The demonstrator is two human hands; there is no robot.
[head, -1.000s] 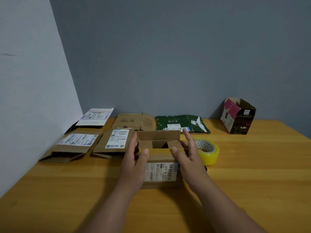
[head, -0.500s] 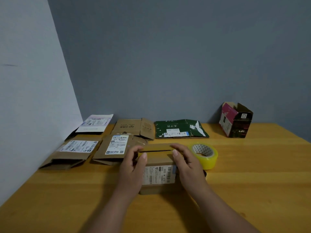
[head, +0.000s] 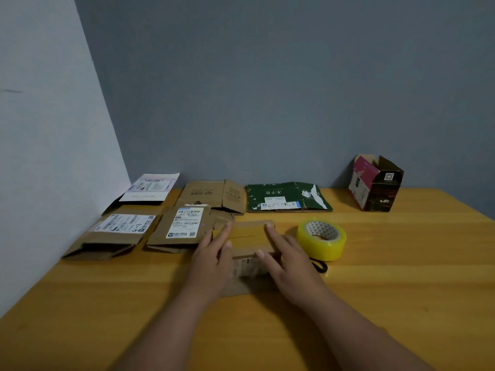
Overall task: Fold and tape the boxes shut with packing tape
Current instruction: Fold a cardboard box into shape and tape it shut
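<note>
Cardboard box [head: 245, 236] is sitting mid-counter [head: 401, 277], its flaps folded down; my left hand [head: 213, 254] is pressing its left side with straight fingers, my right hand [head: 288, 257] is flattening the top, and the tape roll [head: 321, 239] is lying just right.

Both bare forearms reach forward, converging toward the small box [head: 245, 238]. The left hand [head: 211, 257] lies flat on its left side, fingers straight, thumb on top. The right hand [head: 288, 259] lies flat on its right side, fingers extended.
</note>
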